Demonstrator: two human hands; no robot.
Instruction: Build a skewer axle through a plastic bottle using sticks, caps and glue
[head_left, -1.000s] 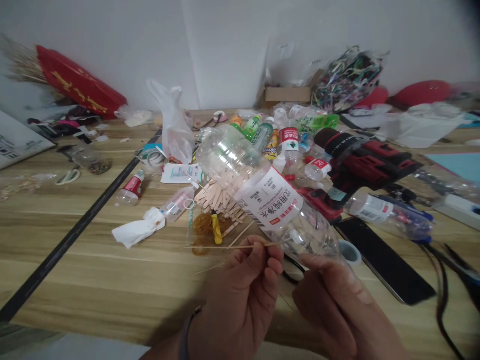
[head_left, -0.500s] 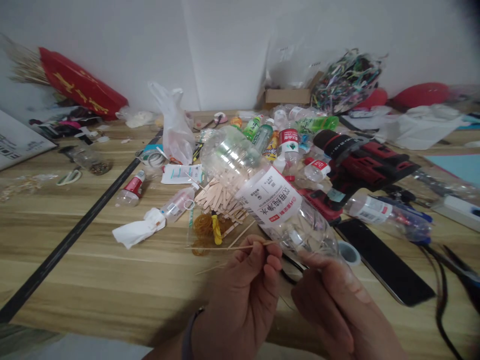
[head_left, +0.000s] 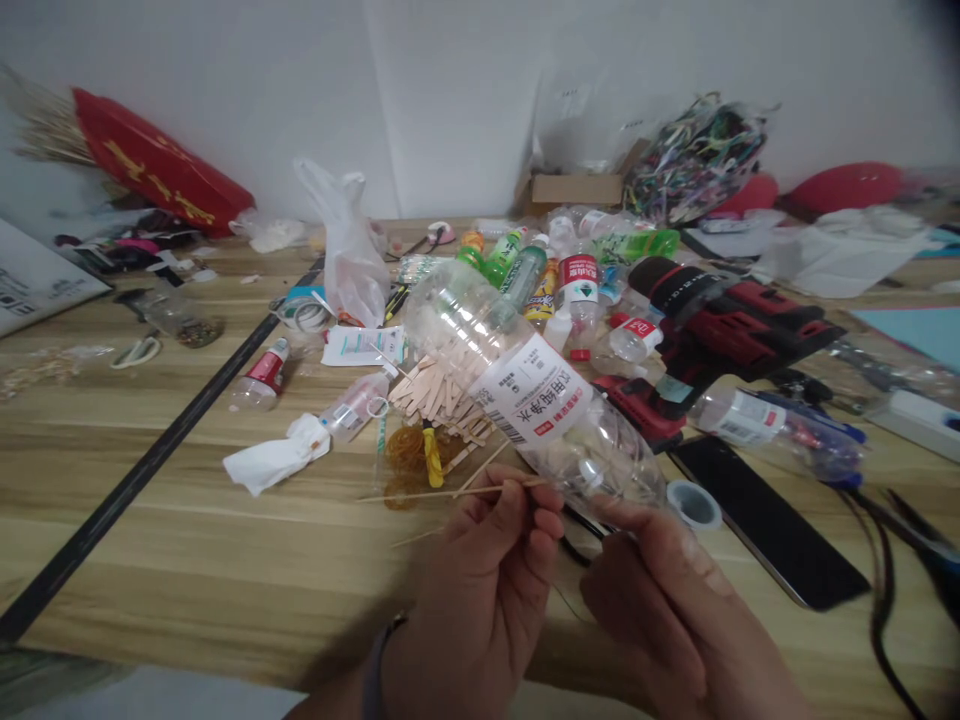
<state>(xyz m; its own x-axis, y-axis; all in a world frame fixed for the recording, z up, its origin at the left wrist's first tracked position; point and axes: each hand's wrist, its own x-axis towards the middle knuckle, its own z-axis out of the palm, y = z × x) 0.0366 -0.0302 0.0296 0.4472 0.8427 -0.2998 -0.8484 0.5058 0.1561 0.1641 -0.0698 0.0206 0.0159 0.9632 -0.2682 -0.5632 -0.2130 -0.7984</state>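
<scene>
"Hands?"
"My left hand [head_left: 487, 590] pinches a thin stick [head_left: 431, 495], near side of the big bottle [head_left: 536, 390]. Right hand [head_left: 675, 600] curled alongside; can't tell if it grips anything."
"Failure mode?"
"Stick snap, I reckon: slender section, sideways load at my pinch."

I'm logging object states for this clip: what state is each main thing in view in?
Left hand: pinching a thin stick
Right hand: fingers curled, grip unclear
Large clear bottle: on its side, label on
Phone: flat, screen dark
Power drill: unheld, running or not unclear
Craft sticks: loose, piled
Cardboard box: open
</scene>
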